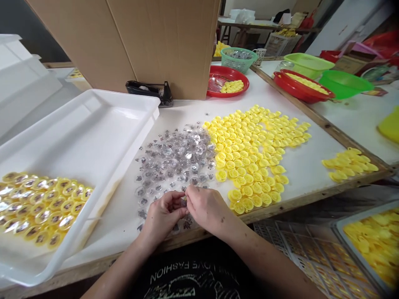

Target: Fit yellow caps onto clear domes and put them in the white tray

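Observation:
My left hand [166, 211] and my right hand [207, 207] meet at the table's near edge, fingertips pinched together. Something small sits between them, mostly hidden; a bit of yellow and grey shows. Under and beyond my hands lies a spread of clear plastic domes [176, 151] with small dark prints. To the right, yellow round plastic pieces [240, 151], each with a pointed tab, lie in packed rows. At the left, a white tray [124, 101] holds yellow pieces fitted with clear, printed centres [43, 203].
A large cardboard sheet [162, 45] stands behind a black tape dispenser [149, 92]. Red plate [229, 74], green basket [238, 58] and red basin [299, 89] sit farther back. A small yellow pile [349, 164] lies near the wooden edge strip [327, 124]. Crates stand below right.

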`<state>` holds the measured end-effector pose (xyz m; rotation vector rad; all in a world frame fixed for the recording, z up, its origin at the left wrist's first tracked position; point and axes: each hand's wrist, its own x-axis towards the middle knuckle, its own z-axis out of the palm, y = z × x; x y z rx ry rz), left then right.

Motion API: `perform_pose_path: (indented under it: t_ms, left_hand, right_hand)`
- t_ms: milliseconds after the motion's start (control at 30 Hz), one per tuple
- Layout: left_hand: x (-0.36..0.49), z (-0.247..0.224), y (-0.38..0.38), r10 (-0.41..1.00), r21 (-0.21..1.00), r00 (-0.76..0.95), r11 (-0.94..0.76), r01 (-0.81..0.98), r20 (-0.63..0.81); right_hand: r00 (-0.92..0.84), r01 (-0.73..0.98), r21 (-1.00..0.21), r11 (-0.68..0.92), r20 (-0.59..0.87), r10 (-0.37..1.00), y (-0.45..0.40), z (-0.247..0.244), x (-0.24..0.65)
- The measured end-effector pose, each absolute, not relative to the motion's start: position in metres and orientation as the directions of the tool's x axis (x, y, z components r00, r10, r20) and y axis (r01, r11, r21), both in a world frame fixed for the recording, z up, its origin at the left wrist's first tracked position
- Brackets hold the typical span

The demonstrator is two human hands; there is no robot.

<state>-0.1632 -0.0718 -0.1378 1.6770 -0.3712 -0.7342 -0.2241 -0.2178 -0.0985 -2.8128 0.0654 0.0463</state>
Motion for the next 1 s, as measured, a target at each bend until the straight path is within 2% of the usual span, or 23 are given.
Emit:
perform_pose_path:
  t_ms: [167,300,567,767,867,933,1000]
  left_hand:
    - [-0.157,-0.135,-0.066,-0.702,0.958,0.665,-0.277,0.076,-0.256]
    - [-0.153,-0.134,-0.064,-0.747,0.953,0.613,-0.301,0.034,-0.258]
    - [-0.156,-0.131,-0.075,-0.742,0.952,0.598,-0.256,0.165,-0.303]
    - [-0.157,-0.131,-0.079,-0.733,0.950,0.611,-0.284,0.127,-0.300]
    - [-0.156,-0.136,-0.076,-0.725,0.938,0.632,-0.345,0.013,-0.275]
    - [-0.152,-0.140,-0.073,-0.715,0.891,0.667,-0.420,-0.172,-0.208]
    - [-0.148,-0.141,-0.068,-0.718,0.782,0.688,-0.486,-0.390,-0.103]
  right_hand:
    - [0.994,-0.104,-0.468,-0.877,-0.057,-0.088,-0.220,-0.101,-0.227]
    - [0.993,-0.119,-0.530,-0.839,-0.054,-0.107,-0.223,-0.103,-0.230]
    - [0.991,-0.130,-0.522,-0.843,-0.041,-0.127,-0.225,-0.101,-0.238]
    - [0.989,-0.148,-0.475,-0.867,-0.065,-0.132,-0.227,-0.088,-0.242]
    - [0.987,-0.148,-0.508,-0.848,-0.023,-0.159,-0.230,-0.093,-0.242]
    - [0.981,-0.162,-0.547,-0.821,0.003,-0.196,-0.233,-0.100,-0.242]
    - [0.972,-0.182,-0.599,-0.780,0.012,-0.236,-0.237,-0.105,-0.242]
